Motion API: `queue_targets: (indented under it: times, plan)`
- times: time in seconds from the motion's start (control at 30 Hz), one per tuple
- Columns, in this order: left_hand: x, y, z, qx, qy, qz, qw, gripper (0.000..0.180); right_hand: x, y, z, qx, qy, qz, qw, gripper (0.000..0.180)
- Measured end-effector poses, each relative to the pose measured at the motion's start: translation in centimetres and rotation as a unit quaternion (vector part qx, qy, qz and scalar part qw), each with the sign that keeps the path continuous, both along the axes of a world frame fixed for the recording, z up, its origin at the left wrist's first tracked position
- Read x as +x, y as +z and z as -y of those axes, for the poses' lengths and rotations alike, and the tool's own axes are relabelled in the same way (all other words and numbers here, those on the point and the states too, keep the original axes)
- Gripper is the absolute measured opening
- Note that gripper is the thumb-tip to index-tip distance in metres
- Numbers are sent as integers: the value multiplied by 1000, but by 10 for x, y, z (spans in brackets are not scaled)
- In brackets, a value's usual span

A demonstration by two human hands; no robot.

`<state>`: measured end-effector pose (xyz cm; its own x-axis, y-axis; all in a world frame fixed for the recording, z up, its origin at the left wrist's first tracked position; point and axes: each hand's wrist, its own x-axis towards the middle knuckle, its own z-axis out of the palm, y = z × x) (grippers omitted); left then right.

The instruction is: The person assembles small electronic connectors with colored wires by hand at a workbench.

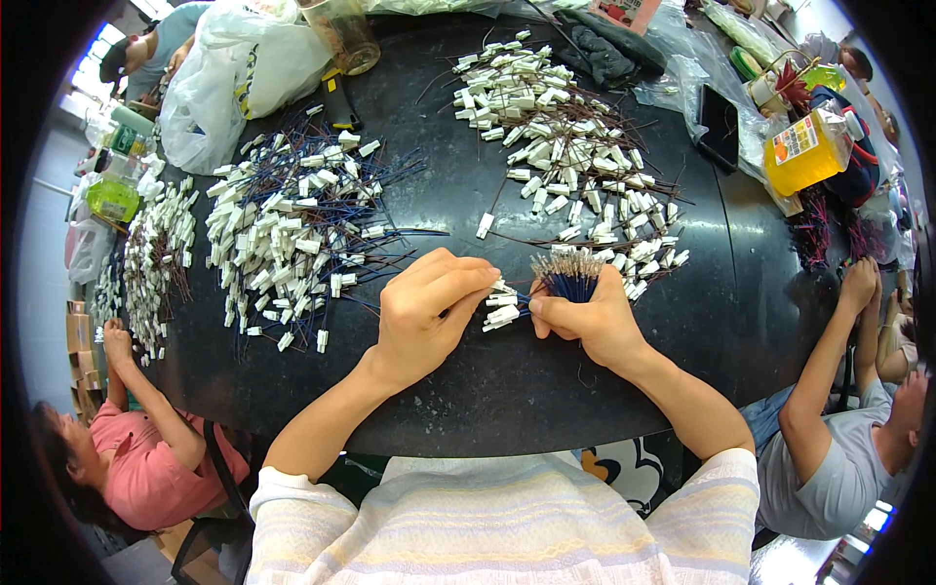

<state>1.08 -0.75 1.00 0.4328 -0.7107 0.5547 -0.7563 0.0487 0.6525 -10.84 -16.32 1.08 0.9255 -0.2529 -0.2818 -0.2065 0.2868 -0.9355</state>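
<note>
My right hand (595, 317) is closed around a bundle of blue wires (570, 283), whose metal-tipped ends fan upward above the thumb. Just left of it, my left hand (434, 302) pinches thumb and forefinger together; what sits between the fingertips is too small to make out. A few white connectors (502, 318) lie right below those fingertips, between my two hands. Beyond my hands spreads a long heap of white connectors with brown wires (556, 136). To the left is another heap of white connectors (268, 229) with blue and brown wires.
A black tool handle (339, 102) and a white plastic bag (210, 88) lie behind the left heap. A phone (719, 127) and a bottle of yellow-orange liquid (807, 151) are at right. People sit on both sides, one in a pink shirt (156, 458), another in grey (829, 468).
</note>
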Motion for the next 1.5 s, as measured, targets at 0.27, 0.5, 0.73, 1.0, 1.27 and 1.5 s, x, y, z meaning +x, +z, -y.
queue_targets:
  times: [0.27, 0.5, 0.73, 1.0, 1.27, 1.5]
  plan:
    - [-7, -1, 1, -2, -26, 1, 1000, 17, -1, 3, -1, -35, 8, -6, 999, 7]
    - [-12, -1, 3, 22, -37, -81, 996, 11, -3, 1, -3, -56, 11, -7, 998, 8]
    - [4, 6, 6, 48, -52, -31, 997, 16, -1, -3, 0, -3, -10, -7, 1000, 7]
    - [47, -16, 31, 104, 74, 144, 981, 18, -1, -2, -3, -4, -35, -12, 999, 7]
    - [10, 6, 0, 141, 23, -232, 962, 14, 1, 3, -3, -49, -38, -17, 998, 7]
    - [3, 5, -4, 125, 9, -217, 968, 13, 0, 7, -2, -70, -22, -38, 997, 4]
